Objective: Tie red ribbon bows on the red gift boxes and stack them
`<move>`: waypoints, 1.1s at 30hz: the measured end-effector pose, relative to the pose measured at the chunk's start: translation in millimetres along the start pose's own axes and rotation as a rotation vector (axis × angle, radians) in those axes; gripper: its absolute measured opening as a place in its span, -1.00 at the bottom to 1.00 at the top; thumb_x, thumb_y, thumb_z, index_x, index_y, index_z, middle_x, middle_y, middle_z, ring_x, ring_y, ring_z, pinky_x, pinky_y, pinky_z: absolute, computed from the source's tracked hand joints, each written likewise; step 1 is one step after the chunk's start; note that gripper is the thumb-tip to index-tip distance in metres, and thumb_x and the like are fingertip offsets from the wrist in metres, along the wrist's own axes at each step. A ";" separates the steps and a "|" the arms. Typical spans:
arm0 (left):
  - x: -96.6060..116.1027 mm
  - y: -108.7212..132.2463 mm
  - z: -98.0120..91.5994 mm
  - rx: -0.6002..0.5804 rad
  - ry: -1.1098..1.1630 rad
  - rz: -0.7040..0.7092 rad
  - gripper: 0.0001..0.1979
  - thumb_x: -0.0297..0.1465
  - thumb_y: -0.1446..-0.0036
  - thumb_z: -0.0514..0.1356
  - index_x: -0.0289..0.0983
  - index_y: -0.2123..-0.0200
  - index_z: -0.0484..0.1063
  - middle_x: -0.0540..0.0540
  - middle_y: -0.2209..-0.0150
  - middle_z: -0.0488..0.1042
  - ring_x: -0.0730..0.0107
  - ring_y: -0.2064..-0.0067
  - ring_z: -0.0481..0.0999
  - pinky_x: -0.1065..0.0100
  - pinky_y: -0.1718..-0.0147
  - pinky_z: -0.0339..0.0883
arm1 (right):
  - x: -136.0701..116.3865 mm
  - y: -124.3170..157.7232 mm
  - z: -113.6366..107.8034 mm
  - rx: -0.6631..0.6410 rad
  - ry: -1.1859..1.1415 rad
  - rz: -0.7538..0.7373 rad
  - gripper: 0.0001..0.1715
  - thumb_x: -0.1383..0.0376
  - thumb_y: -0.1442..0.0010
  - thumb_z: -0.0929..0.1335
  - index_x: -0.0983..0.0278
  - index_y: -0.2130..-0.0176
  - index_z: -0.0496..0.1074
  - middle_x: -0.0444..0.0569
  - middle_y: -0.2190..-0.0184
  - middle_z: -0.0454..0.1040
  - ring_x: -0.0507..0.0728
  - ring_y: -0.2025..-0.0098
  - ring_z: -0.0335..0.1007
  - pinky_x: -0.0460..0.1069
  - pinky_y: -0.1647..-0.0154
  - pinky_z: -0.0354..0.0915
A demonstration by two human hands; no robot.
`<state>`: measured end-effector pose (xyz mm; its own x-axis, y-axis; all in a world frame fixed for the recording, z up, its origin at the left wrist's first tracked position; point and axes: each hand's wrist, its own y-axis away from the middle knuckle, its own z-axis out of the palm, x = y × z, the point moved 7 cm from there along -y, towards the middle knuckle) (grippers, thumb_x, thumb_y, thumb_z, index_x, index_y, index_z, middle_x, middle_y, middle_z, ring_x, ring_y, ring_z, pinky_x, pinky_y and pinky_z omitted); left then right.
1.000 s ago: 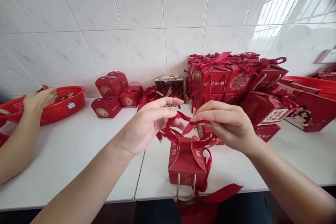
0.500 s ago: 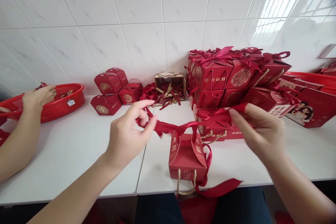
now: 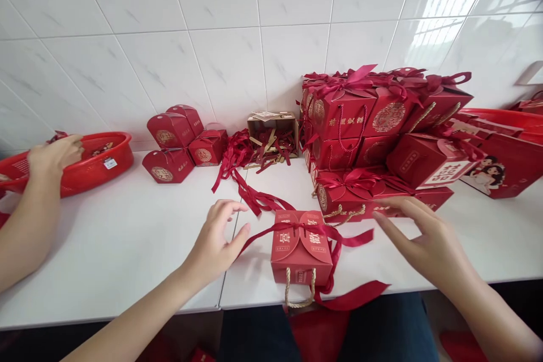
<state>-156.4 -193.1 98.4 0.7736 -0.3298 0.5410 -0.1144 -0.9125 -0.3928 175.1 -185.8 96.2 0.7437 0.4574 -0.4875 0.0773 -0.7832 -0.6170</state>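
A red gift box [image 3: 302,257] with gold print and a twisted cord handle stands at the table's front edge, its top flaps folded together. Across those flaps runs a red ribbon [image 3: 316,228], drawn into a single crossing at the middle, its two tails spread left and right. My left hand [image 3: 214,240] hovers left of the box, thumb and fingers apart, with the left tail's end by the thumb. On the other side, my right hand [image 3: 424,232] is open and holds nothing, apart from the right tail. More loose ribbon [image 3: 356,297] trails from the box's right side.
Stacked, bow-tied red boxes [image 3: 348,119] rise at the back right. Several plain red boxes [image 3: 167,165], a heap of ribbons [image 3: 237,153] and a carton of tags [image 3: 275,138] line the wall. A co-worker's hand [image 3: 55,155] is over a red basin [image 3: 99,172].
Both hands have let go of the ribbon tails, which have dropped. The box's raised flaps have closed flat under the ribbon. Loose ribbons now lie on the table behind the box.
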 end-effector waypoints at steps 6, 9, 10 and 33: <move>36.0 -9.9 34.5 -0.212 0.375 -0.039 -0.75 -0.36 -0.19 0.14 -0.15 0.05 0.30 -0.11 -0.02 0.35 0.21 -0.08 0.34 0.20 -0.05 0.23 | -70.6 -3.9 56.3 -0.434 -0.314 -0.188 -0.29 0.10 -0.14 0.40 0.19 -0.21 0.20 0.14 -0.21 0.24 0.31 -0.25 0.16 0.22 -0.19 0.24; 37.3 -8.0 44.5 -0.219 0.446 -0.089 -0.64 -0.40 -0.15 0.17 -0.15 -0.03 0.24 -0.13 -0.06 0.33 0.19 -0.10 0.33 0.18 -0.07 0.23 | -85.1 -4.3 72.6 -0.519 -0.422 -0.233 -0.36 0.20 -0.14 0.40 0.21 -0.18 0.25 0.14 -0.19 0.23 0.27 -0.21 0.21 0.17 -0.19 0.24; 36.9 -7.1 46.2 -0.214 0.461 -0.099 -0.63 -0.41 -0.15 0.17 -0.15 -0.03 0.23 -0.14 -0.07 0.32 0.19 -0.10 0.33 0.18 -0.08 0.23 | -87.4 -5.5 74.2 -0.516 -0.458 -0.240 -0.41 0.25 -0.13 0.39 0.21 -0.15 0.28 0.13 -0.15 0.27 0.24 -0.17 0.26 0.15 -0.18 0.26; 37.5 -5.4 53.5 -0.255 0.539 -0.153 -0.65 -0.43 -0.14 0.15 -0.16 0.00 0.20 -0.14 -0.03 0.33 0.20 -0.08 0.35 0.18 -0.04 0.26 | -88.6 -8.2 70.6 -0.359 -0.526 -0.242 -0.54 0.42 -0.05 0.35 0.22 0.03 0.25 0.08 0.06 0.34 0.24 -0.03 0.32 0.13 -0.04 0.33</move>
<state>-93.4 -187.6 81.1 0.3770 -0.2058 0.9031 -0.2241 -0.9663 -0.1267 61.7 -190.1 100.8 0.2627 0.7099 -0.6534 0.4841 -0.6828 -0.5472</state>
